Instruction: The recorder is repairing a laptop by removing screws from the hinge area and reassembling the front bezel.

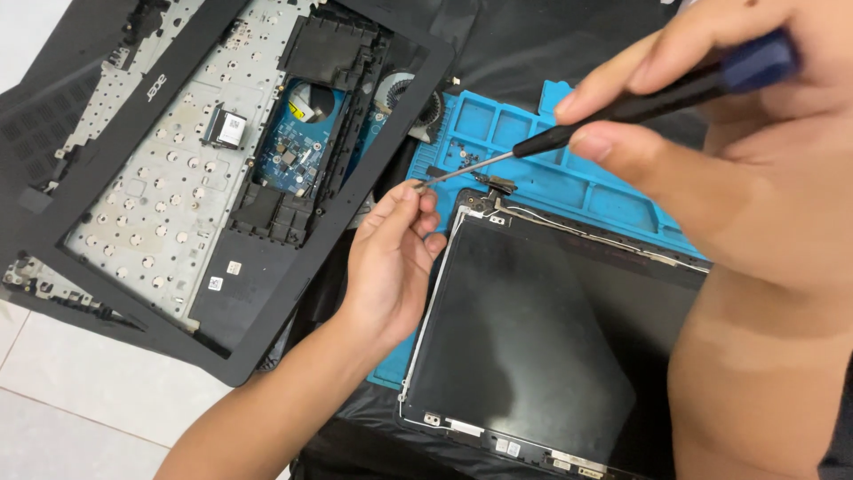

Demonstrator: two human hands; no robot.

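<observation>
My right hand point(737, 151) fills the upper right, close to the camera, and grips a screwdriver point(622, 107) with a black shaft and blue handle. Its thin metal tip points left and meets the fingertips of my left hand point(391, 258), which pinch something tiny at the tip, too small to identify. Below both hands lies a bare laptop screen panel point(533, 347) with its bezel off and a metal hinge point(498, 185) at its top left corner.
A blue repair mat point(533, 133) with small compartments lies under the screen. To the left sits the opened laptop base point(178, 178), underside of the keyboard and a blue circuit board showing, with a black frame point(355, 178) laid over it. White floor tiles point(71, 391) at lower left.
</observation>
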